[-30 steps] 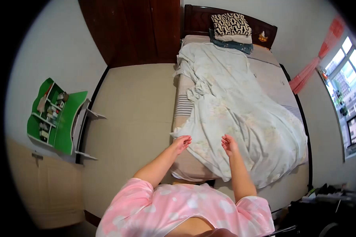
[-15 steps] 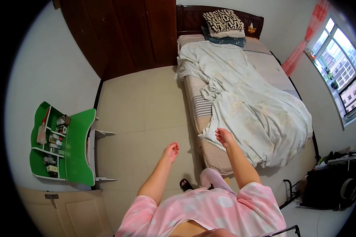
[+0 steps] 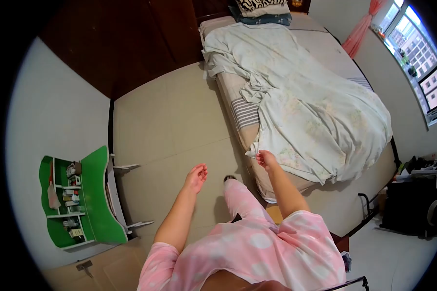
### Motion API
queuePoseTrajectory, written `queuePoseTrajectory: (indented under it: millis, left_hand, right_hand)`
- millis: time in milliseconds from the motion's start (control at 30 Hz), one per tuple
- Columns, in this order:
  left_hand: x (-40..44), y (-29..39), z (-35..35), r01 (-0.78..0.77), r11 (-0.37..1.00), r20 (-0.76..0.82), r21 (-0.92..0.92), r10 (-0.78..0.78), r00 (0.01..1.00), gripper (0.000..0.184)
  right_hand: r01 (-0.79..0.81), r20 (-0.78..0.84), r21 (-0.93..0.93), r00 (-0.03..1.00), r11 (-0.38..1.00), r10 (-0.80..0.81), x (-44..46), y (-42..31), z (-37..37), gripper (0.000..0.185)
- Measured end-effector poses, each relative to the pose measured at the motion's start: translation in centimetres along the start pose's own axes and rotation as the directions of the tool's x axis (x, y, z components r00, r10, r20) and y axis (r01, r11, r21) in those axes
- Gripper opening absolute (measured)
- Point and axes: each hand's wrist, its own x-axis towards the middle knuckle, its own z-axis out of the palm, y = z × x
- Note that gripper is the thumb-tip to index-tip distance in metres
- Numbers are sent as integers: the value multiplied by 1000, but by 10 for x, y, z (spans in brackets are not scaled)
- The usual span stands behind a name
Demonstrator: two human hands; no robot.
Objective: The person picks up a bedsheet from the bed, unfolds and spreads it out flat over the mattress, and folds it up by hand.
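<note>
Over the tiled floor, my left hand [image 3: 196,177] is held out with its fingers loosely curled and nothing in it. My right hand [image 3: 265,160] is in front of the near left corner of the bed, close to the edge of a pale floral blanket [image 3: 315,116]. Its fingers are bent a little, and no object shows in them; whether they touch the cloth is unclear. The blanket lies rumpled across the bed, bunched along its left side. Under it shows a beige sheet [image 3: 246,112] with grey stripes.
Folded bedding and a patterned pillow [image 3: 262,6] lie at the bed's head. A green desk with shelves [image 3: 102,199] stands on the left by a door [image 3: 107,266]. A dark wardrobe [image 3: 126,43] is at the back. On the right are a window [image 3: 417,53] and a black bag [image 3: 408,208].
I have stepped forward, one leg now reaching out beside the bed. The bed appears nearer, and my right hand has come closer to the blanket's corner. My left hand remains empty.
</note>
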Motion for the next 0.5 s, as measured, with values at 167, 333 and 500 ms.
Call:
queuePoseTrajectory:
  millis: [167, 333, 500]
  left_hand:
    - [76, 23, -19, 129, 990, -76, 54, -125, 989, 15]
    - [158, 31, -8, 306, 926, -105, 220, -289, 951, 15]
    - [209, 45, 33, 394, 851, -93, 347, -386, 918, 15]
  right_hand:
    - [25, -175, -277, 982, 961, -76, 136, 59, 1, 29]
    - [-37, -239, -727, 950, 686, -202, 189, 61, 18, 62]
    - [-263, -310, -865, 950, 428, -43, 237, 57, 20, 67]
